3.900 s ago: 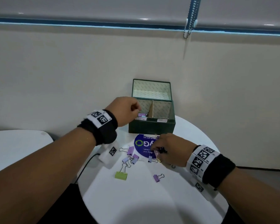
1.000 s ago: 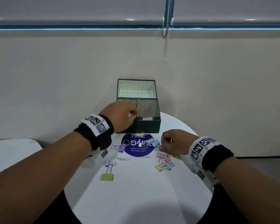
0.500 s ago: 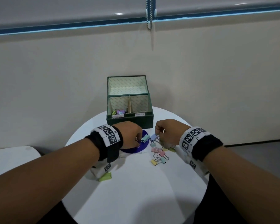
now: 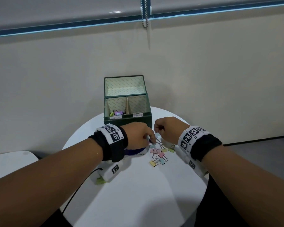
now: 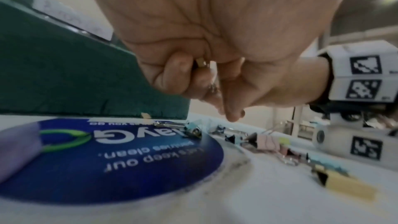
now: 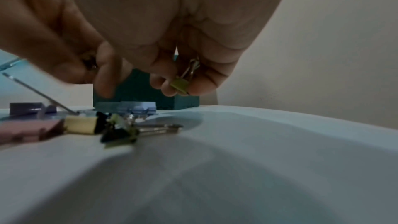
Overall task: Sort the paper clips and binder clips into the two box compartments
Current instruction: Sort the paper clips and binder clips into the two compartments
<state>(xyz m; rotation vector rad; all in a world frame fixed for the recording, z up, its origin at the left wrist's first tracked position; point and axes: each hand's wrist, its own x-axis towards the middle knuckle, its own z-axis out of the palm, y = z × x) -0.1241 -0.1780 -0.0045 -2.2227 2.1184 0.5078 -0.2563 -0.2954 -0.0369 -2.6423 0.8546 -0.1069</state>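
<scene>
The green box (image 4: pixel 127 119) stands open at the table's far edge; several binder clips (image 4: pixel 116 113) lie in its left compartment. Loose pastel binder clips (image 4: pixel 159 154) sit in front of it. My left hand (image 4: pixel 150 140) reaches down onto the pile's near-left edge. In the left wrist view its fingers (image 5: pixel 178 74) are curled round a small clip (image 5: pixel 202 62), thumb and forefinger tips together just above the table. My right hand (image 4: pixel 157 130) hovers over the pile's far side, holding an olive binder clip (image 6: pixel 180 84) in its curled outer fingers.
A round blue sticker (image 5: pixel 107 159) lies on the white round table (image 4: pixel 138 202), with a purple clip (image 5: pixel 15 147) on its left. A green clip (image 4: pixel 100 181) sits under my left forearm. A black cable (image 4: pixel 75 192) hangs off the left edge. A second white table (image 4: pixel 7 164) stands at left.
My left hand left the box's left compartment and came down to the clip pile. My right hand stayed over the pile and rose a little. The view swung right.
</scene>
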